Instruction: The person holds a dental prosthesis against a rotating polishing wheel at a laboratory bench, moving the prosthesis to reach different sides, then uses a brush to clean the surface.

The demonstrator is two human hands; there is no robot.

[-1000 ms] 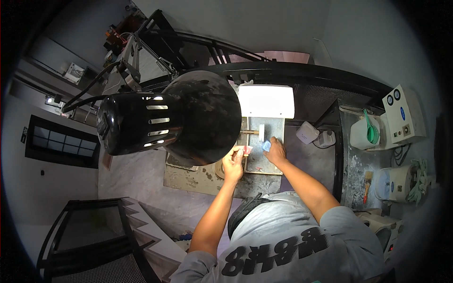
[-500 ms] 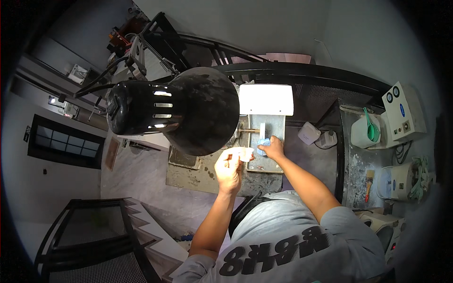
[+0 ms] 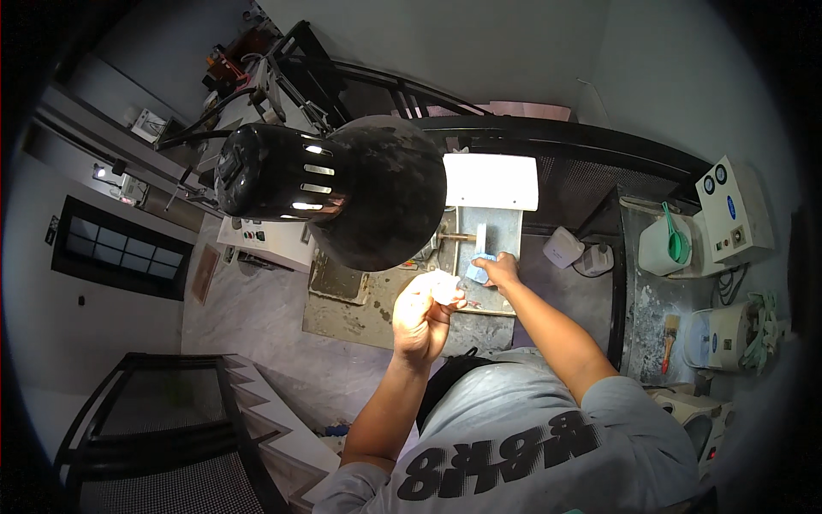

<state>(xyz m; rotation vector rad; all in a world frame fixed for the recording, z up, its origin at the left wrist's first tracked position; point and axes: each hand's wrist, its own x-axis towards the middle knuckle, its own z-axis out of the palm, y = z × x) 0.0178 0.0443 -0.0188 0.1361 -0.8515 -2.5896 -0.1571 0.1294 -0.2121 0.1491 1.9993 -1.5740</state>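
Note:
My left hand [image 3: 418,319] is raised in bright lamp light, its fingers closed around a small pale, pinkish-white piece [image 3: 446,286]; glare washes out its shape. To its right, my right hand [image 3: 503,271] grips a light-blue piece [image 3: 481,268], whose exact kind I cannot make out. That piece is close to the near end of a white wheel [image 3: 481,238] on a metal shaft. Below both lies a grey metal tray [image 3: 500,299], and a white hood [image 3: 490,182] covers its far part. I cannot tell whether the blue piece touches the wheel.
A large black lamp [image 3: 377,193] hangs over the left of the bench [image 3: 342,317]. On the right-hand counter are a white container with a green scoop [image 3: 677,244], a white box with gauges [image 3: 734,214] and a brush [image 3: 670,343]. White jugs [image 3: 562,247] stand beyond the tray.
My left hand has turned and come slightly nearer with the pale piece. My right hand stays by the wheel with the blue piece. The whole view has shifted a little.

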